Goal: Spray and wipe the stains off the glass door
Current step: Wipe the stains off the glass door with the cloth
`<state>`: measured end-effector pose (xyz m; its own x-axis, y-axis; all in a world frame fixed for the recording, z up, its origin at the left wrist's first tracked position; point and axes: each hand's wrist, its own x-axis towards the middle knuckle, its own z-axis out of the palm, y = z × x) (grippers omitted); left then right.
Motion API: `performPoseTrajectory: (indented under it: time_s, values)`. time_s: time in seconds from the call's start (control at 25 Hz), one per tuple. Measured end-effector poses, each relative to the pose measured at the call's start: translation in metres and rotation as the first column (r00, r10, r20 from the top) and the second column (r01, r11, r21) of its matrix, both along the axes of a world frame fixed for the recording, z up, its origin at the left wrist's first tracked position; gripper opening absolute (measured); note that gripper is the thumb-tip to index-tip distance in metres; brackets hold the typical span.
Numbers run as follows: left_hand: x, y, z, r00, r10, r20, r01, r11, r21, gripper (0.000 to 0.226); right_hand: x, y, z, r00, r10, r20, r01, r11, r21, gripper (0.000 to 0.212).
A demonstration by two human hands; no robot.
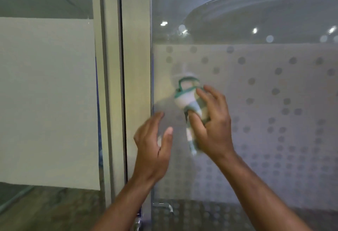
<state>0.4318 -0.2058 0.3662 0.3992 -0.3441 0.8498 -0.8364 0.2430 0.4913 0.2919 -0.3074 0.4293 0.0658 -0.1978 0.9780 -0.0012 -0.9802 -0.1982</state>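
Observation:
The glass door (256, 102) fills the right side, with a frosted band of grey dots across its middle and clear glass above. A bunched white and green cloth (188, 100) is pressed against the frosted band near the door's left edge, with my right hand (212, 122) shut on it, thumb on the cloth and fingers spread over it. A strip of the cloth hangs below that hand. Just left of it, my left hand (155, 144) is raised in front of the door's edge, fingers together and slightly curled, holding nothing. It is blurred. No spray bottle is in view.
A pale metal door frame (135, 66) stands upright left of the glass. Beyond it is a fixed glass panel (47, 93) with a plain frosted band. A metal handle (137, 223) shows at the bottom by the frame.

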Motion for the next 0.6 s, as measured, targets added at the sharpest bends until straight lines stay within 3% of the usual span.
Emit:
performPoseTrajectory:
  time_s: [0.08,0.16,0.24,0.32,0.4,0.6]
  values:
    - [-0.037,0.024,-0.032,0.918,-0.265,-0.294,0.271,0.962,-0.019,0.049,-0.012,0.014,-0.044,0.996,0.07,-0.053,-0.066,0.995,0.079,0.057]
    - [-0.066,0.046,-0.059,0.736,-0.451,-0.505,0.457,0.881,-0.12,0.05,-0.023,0.03,-0.085,0.981,0.147,-0.128,-0.127,0.98,0.155,0.064]
    - [-0.088,0.066,-0.08,0.552,-0.529,-0.645,0.52,0.823,-0.23,0.058,-0.035,0.048,-0.12,0.951,0.236,-0.2,-0.188,0.955,0.231,0.07]
    - [-0.11,0.082,-0.097,0.434,-0.552,-0.712,0.513,0.801,-0.308,0.061,-0.048,0.065,-0.148,0.911,0.316,-0.266,-0.242,0.93,0.277,0.071]
    - [-0.135,0.099,-0.115,0.377,-0.553,-0.743,0.459,0.808,-0.369,0.047,-0.064,0.084,-0.174,0.848,0.4,-0.348,-0.307,0.905,0.294,0.072]
    - [-0.192,0.152,-0.161,0.358,-0.425,-0.831,0.163,0.905,-0.393,0.034,-0.105,0.129,-0.222,0.674,0.563,-0.477,-0.47,0.826,0.311,0.078]
